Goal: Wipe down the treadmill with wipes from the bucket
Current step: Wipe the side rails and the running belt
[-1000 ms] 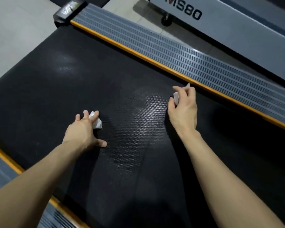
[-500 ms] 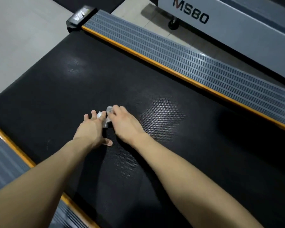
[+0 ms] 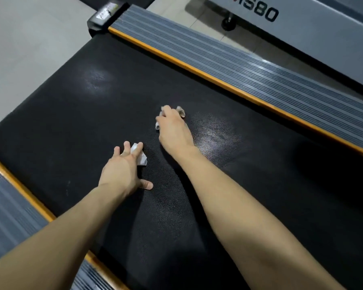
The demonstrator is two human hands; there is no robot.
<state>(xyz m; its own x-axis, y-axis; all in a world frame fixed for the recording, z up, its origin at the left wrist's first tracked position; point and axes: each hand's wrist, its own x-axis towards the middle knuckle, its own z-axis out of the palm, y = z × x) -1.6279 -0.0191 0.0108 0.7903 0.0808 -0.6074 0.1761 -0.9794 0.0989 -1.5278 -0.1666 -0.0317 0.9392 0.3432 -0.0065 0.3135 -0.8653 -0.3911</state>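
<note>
You're working in dim, soft light; pale glare patches sit on the belt (image 3: 71,122); deep shadow darkens its right side; the left rail (image 3: 6,206) smears with blur; edges bow slightly.

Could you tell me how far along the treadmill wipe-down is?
Partly done: the belt shows a damp sheen mid-width. In hand: the left hand presses a wipe and the right hand grips a second wipe on it. Left: the dull belt edges, probably the side rail.

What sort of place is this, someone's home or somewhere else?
Probably a gym. The right hand grips a wipe on a treadmill's black belt edged by ribbed grey side rails, and a second grey machine marked MS80 stands beside it on a tiled floor.
</note>
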